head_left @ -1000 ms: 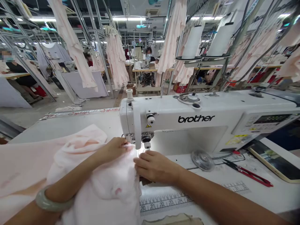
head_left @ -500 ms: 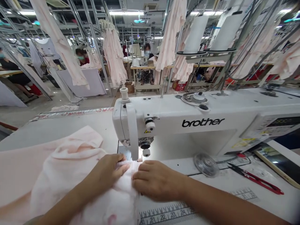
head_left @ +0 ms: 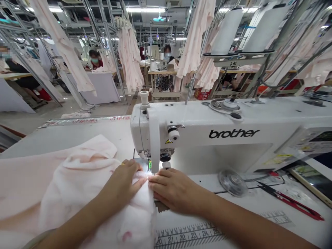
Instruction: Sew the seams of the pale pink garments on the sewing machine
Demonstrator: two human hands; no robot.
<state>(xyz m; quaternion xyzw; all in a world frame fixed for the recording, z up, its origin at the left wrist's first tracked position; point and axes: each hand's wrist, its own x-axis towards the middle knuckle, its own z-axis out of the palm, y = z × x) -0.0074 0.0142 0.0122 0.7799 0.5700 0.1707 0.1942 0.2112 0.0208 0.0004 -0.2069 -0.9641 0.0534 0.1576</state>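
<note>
A white Brother sewing machine (head_left: 228,135) stands on the table, its needle head (head_left: 155,162) lit from below. A heap of pale pink fabric (head_left: 75,186) lies to the left of the needle. My left hand (head_left: 124,183) rests flat on the fabric with its fingers stretched toward the needle. My right hand (head_left: 173,190) lies flat beside it, fingers pressing the fabric's edge down just in front of the needle. The two hands nearly touch at the fingertips.
Red-handled thread snips (head_left: 290,202) and a clear bobbin disc (head_left: 232,182) lie on the table at right. A printed ruler strip (head_left: 192,235) runs along the front edge. A phone or tablet (head_left: 311,180) sits at far right. Pink garments hang overhead; other workers sit behind.
Both hands have slid the fabric a little closer under the needle head. The view has shifted slightly; the hands stay flat on the cloth.
</note>
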